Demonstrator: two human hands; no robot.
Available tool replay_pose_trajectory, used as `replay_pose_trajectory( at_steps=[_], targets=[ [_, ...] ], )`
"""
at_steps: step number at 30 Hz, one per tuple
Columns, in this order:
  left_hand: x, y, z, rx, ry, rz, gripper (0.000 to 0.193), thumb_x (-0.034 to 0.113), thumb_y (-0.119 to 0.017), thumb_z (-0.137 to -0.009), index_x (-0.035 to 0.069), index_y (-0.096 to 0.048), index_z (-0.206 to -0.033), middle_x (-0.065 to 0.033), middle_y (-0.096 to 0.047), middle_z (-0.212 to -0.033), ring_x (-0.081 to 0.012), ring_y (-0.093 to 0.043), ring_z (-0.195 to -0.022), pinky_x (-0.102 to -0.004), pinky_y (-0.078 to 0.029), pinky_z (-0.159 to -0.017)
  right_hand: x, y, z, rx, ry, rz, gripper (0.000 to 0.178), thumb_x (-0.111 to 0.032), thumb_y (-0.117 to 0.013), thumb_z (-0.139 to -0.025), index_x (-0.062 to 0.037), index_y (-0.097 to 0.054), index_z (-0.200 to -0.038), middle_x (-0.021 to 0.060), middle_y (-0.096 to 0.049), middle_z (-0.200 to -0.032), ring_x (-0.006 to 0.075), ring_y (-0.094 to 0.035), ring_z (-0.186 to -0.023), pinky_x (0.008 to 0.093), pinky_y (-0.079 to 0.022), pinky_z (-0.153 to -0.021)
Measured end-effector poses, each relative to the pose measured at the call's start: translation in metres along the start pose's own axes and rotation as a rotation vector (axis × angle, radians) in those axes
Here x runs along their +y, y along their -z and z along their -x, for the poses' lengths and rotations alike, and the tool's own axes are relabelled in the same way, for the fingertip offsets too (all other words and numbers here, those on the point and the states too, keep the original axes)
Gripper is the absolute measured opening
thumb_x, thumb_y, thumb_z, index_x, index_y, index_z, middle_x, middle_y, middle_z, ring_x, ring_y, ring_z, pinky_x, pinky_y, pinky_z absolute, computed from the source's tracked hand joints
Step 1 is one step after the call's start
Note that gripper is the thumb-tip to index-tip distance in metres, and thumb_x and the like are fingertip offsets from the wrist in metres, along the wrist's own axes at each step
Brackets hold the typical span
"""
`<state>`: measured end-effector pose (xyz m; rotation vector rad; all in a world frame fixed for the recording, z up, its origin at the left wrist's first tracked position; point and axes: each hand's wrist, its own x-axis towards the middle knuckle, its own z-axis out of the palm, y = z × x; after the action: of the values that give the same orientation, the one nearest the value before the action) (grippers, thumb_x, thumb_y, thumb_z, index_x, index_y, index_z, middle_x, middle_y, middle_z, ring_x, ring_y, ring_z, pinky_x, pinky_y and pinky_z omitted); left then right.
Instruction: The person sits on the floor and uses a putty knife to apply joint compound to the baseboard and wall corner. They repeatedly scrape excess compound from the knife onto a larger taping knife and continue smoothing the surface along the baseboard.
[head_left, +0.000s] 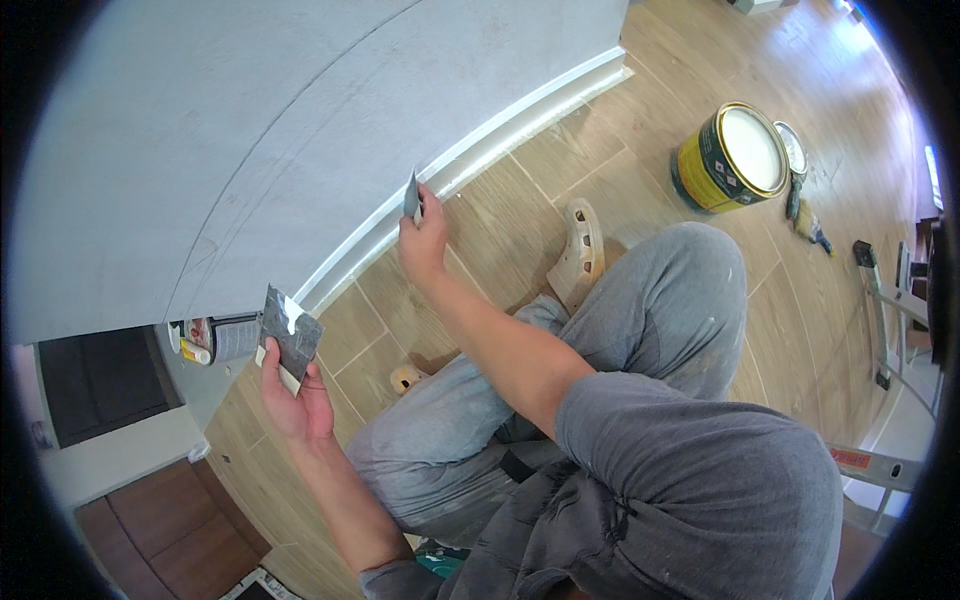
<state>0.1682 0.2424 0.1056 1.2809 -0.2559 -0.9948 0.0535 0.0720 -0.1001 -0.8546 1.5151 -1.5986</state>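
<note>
My left hand grips a wide putty knife with a dark, square blade and a pale handle edge. A smear of white paste lies on that blade. My right hand is closed around a second putty knife. Its grey blade, seen nearly edge-on, is at the foot of the grey wall, by the top of the white baseboard. Whether that blade touches the wall I cannot tell. The handle of the right knife is mostly hidden by my fingers.
On the wood-look tile floor stands a yellow and dark green bucket of white material. Beside it lie a round lid and a brush. A metal ladder is at the right. Several containers sit past the wall's left end.
</note>
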Motion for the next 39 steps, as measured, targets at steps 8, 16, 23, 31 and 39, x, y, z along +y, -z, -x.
replay_pose_trajectory(
  at_steps=[8, 16, 23, 31, 39],
  targets=[
    [0.003, -0.004, 0.008, 0.051, -0.013, 0.034, 0.028, 0.021, -0.065, -0.101, 0.005, -0.062, -0.124, -0.0021, -0.071, -0.11, -0.0093, -0.069, -0.088, -0.0209, -0.055, -0.057, 0.029, 0.038, -0.011, 0.043, -0.606, -0.426, 0.038, -0.001, -0.063, -0.082, 0.0048, -0.059, -0.119, 0.0141, -0.066, -0.112, 0.0258, -0.062, -0.106, 0.0377, -0.045, -0.096],
    [0.002, -0.004, 0.006, 0.009, -0.025, 0.025, 0.026, 0.02, -0.063, -0.102, 0.004, -0.062, -0.123, -0.0037, -0.071, -0.108, -0.0094, -0.069, -0.085, -0.0211, -0.056, -0.055, 0.063, 0.014, -0.027, -0.023, -0.667, -0.169, 0.024, -0.006, -0.063, -0.086, 0.0037, -0.061, -0.107, 0.0122, -0.065, -0.102, 0.024, -0.063, -0.095, 0.04, -0.047, -0.086],
    [0.003, -0.005, 0.006, 0.015, -0.021, 0.029, 0.026, 0.02, -0.063, -0.102, 0.004, -0.063, -0.123, -0.004, -0.072, -0.108, -0.0093, -0.07, -0.085, -0.0212, -0.056, -0.054, 0.056, -0.014, -0.043, 0.001, -0.613, -0.043, 0.03, -0.012, -0.064, -0.085, 0.0063, -0.062, -0.11, 0.0201, -0.067, -0.104, 0.0313, -0.066, -0.1, 0.0433, -0.049, -0.089],
    [0.005, 0.0, 0.004, -0.023, -0.029, 0.066, 0.026, 0.02, -0.062, -0.103, 0.004, -0.063, -0.124, -0.0052, -0.073, -0.11, -0.0114, -0.071, -0.085, -0.0209, -0.056, -0.054, -0.001, -0.038, -0.016, -0.046, -0.47, 0.104, 0.056, -0.009, -0.071, -0.08, 0.0081, -0.055, -0.13, 0.0306, -0.058, -0.126, 0.0447, -0.057, -0.119, 0.048, -0.045, -0.104],
    [0.004, 0.001, 0.007, -0.046, -0.014, 0.083, 0.028, 0.021, -0.06, -0.104, 0.003, -0.061, -0.125, -0.0052, -0.072, -0.109, -0.0108, -0.07, -0.084, -0.0208, -0.056, -0.054, 0.011, -0.007, 0.016, -0.102, -0.342, 0.113, 0.06, -0.004, -0.065, -0.085, 0.0067, -0.05, -0.142, 0.0264, -0.063, -0.126, 0.0412, -0.06, -0.121, 0.0445, -0.045, -0.107]
  ],
)
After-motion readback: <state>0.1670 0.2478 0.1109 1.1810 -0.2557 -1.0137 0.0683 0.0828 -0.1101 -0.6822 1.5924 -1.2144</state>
